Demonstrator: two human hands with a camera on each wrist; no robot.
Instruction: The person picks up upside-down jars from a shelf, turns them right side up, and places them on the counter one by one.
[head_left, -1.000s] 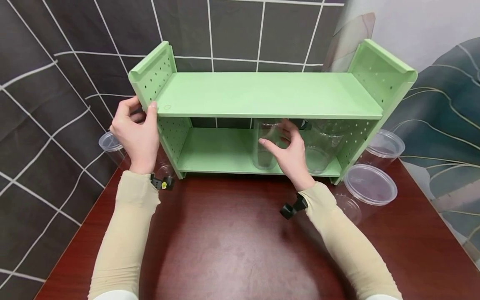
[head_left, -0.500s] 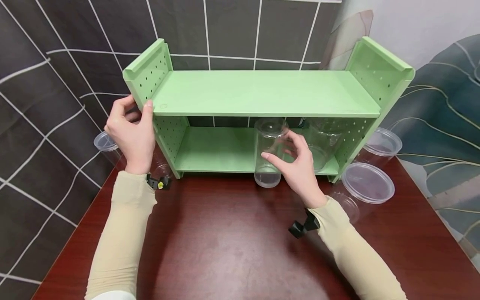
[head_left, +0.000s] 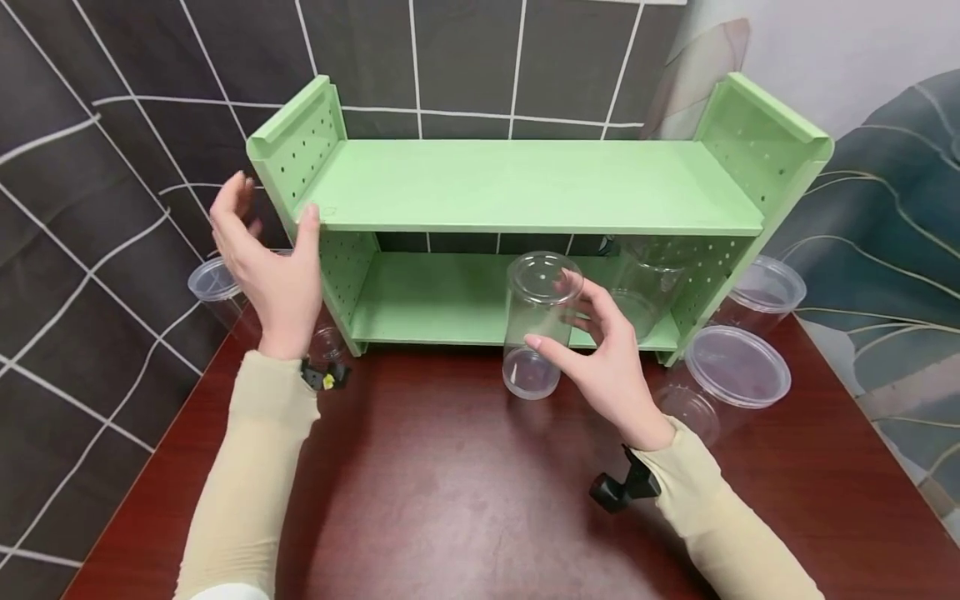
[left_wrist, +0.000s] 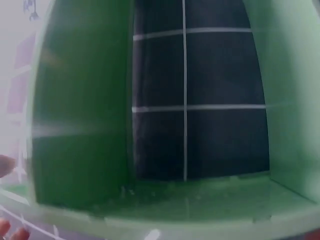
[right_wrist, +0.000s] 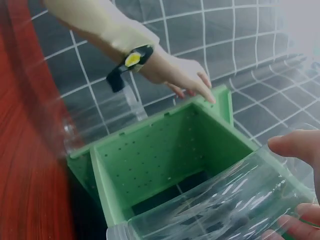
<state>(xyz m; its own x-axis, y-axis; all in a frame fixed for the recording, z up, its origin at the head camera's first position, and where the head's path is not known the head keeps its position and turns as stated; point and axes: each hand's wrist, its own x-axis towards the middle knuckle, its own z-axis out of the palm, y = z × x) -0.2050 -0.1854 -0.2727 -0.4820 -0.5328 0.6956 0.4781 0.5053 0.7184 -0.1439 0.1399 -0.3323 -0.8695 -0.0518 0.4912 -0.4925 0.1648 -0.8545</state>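
**Clear jar out front of the green shelf, in your right hand**

Your right hand [head_left: 611, 367] grips a clear plastic jar [head_left: 536, 321], thumb on the near side, fingers curled round the far side. The jar is tilted, its lidded top leaning up and away from you and its base toward you, just in front of the lower shelf edge and above the tabletop [head_left: 465, 492]. In the right wrist view the jar [right_wrist: 215, 210] fills the lower frame, with fingertips [right_wrist: 295, 145] pressed against its wall.

Your left hand [head_left: 266, 258] is spread wide and holds nothing. The fingers are straight and lifted beside the left side panel of the green shelf unit [head_left: 525, 187]; the thumb tip sits at the front corner of the upper board, and I cannot tell whether it touches. The jar lies well to the right of this hand.

Left wrist view: blurred; only green shelf panels [left_wrist: 80, 125] and dark tiled wall behind.

Further out:
- A second clear jar [head_left: 648, 287] stands on the lower shelf, right end, just behind your right hand.
- Two lidded clear containers [head_left: 738, 367] stand on the table outside the right panel, one behind the other.
- One clear container [head_left: 213, 287] stands outside the left panel, behind your left hand.
- Dark tiled wall [head_left: 465, 58] behind the unit.
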